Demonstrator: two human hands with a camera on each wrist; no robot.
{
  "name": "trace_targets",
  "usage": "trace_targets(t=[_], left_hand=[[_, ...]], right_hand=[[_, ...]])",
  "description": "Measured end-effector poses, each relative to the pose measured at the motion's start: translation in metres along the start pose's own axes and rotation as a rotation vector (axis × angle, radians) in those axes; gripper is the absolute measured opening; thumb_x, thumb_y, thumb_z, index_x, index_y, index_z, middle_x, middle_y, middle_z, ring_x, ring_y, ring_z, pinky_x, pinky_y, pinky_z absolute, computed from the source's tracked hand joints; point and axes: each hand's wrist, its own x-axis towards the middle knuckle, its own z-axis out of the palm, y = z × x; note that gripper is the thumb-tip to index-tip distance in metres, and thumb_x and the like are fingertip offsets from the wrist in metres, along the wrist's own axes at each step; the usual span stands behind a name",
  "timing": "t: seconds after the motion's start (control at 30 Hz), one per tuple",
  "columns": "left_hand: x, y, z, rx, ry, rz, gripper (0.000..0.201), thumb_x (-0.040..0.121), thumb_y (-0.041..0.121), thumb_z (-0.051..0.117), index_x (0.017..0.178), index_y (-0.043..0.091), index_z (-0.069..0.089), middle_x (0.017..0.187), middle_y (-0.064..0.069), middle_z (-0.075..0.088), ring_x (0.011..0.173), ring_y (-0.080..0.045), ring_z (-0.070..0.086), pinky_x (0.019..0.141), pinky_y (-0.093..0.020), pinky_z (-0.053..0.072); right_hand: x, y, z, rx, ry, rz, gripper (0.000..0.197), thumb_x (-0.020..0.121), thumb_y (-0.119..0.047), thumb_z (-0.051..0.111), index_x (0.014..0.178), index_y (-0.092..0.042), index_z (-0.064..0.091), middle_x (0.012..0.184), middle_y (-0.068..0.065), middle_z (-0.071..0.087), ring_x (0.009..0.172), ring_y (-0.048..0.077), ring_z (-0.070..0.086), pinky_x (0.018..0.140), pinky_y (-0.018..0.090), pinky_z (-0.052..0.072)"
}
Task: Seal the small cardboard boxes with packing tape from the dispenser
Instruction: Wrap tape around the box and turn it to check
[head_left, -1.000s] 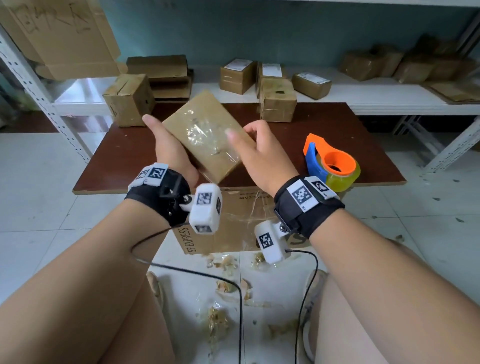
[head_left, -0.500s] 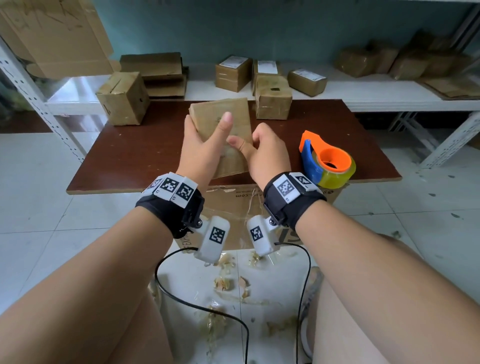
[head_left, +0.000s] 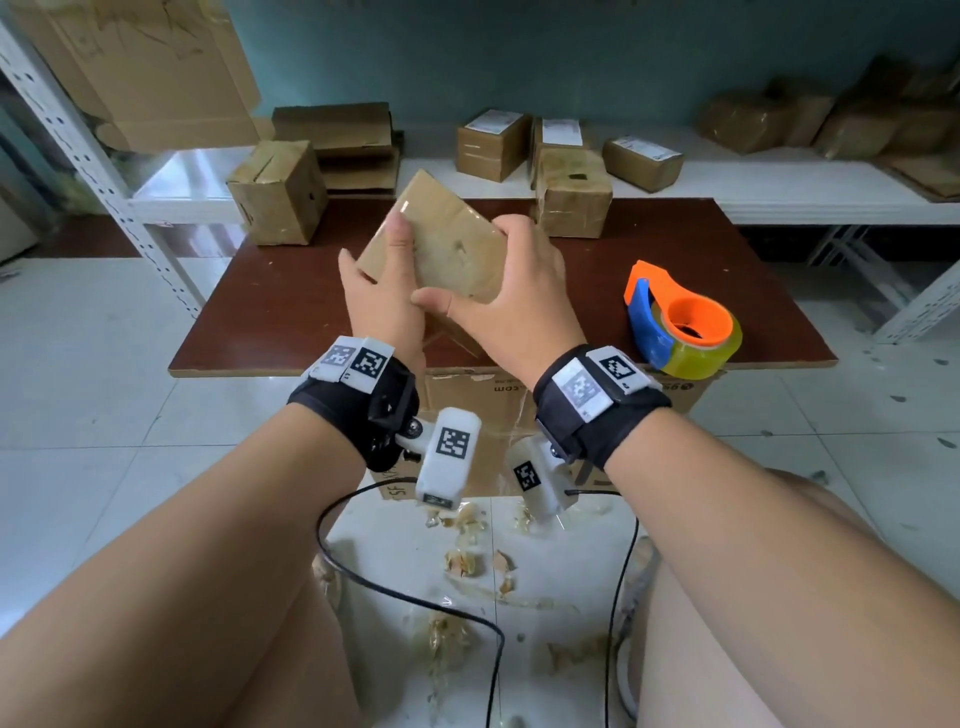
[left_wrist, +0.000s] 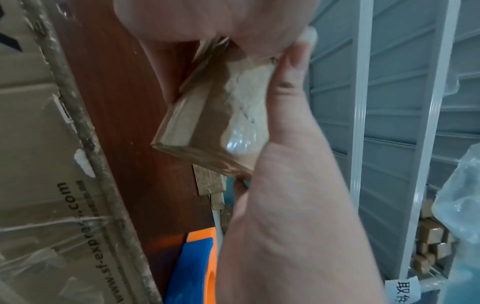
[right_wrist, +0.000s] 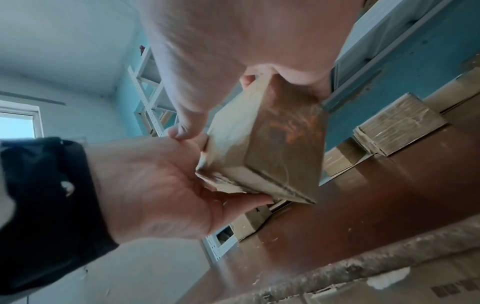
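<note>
Brown table (head_left: 291, 312) bears dispenser (head_left: 680, 322); wrist views show box (right_wrist: 265, 148) underside

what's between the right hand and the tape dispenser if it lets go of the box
Nothing visible. The tape dispenser sits on bare table just beside the right hand, which with the left hand holds the box.

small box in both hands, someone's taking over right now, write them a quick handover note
Left hand and right hand both grip the small box, held tilted above the brown table.
Tape dispenser lies untouched on the table's right side.
Done: the held box already looks glossy with tape on its visible faces.
Left: check its remaining seams, set it down, then tape the other boxes as needed.
</note>
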Motion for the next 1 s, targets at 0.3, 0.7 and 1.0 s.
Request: trace_targets(t=[0.3,0.7,1.0], left_hand=[[-0.028,-0.002,0.017,-0.384,-0.07,-0.139,0.08,0.092,0.06,0.074,0.157,0.026,0.044,0.152,-0.009,0.056,0.13,-0.033,0.064,0.088,-0.058,0.064],[-0.025,-0.009,0.032,-0.078,-0.207,-0.048,0.074,0.096,0.072,0.055,0.161,0.043,0.035,0.156,0.002,0.05,0.134,-0.021,0.058,0.08,-0.05,0.066],[-0.006,-0.008,0.02,0.269,-0.015,0.263,0.058,0.106,0.053,0.045,0.148,0.013,0.048,0.14,-0.001,0.064,0.127,-0.014,0.063,0.111,-0.039,0.05]], right_hand=[[0.021,0.0,-0.014,0.208,0.081,0.018,0.086,0.099,-0.027,0.073,0.168,-0.023,0.023,0.177,0.001,0.004,0.163,0.016,0.009,0.131,0.035,0.017],[0.02,0.004,-0.024,0.17,0.189,0.246,0.116,0.075,-0.073,0.08,0.165,-0.025,0.024,0.162,-0.006,0.046,0.146,0.014,0.046,0.112,0.029,0.043],[0.017,0.008,-0.018,0.157,0.139,0.149,0.097,0.076,-0.064,0.084,0.154,-0.029,0.04,0.145,-0.011,0.06,0.128,0.01,0.059,0.106,0.037,0.053]])
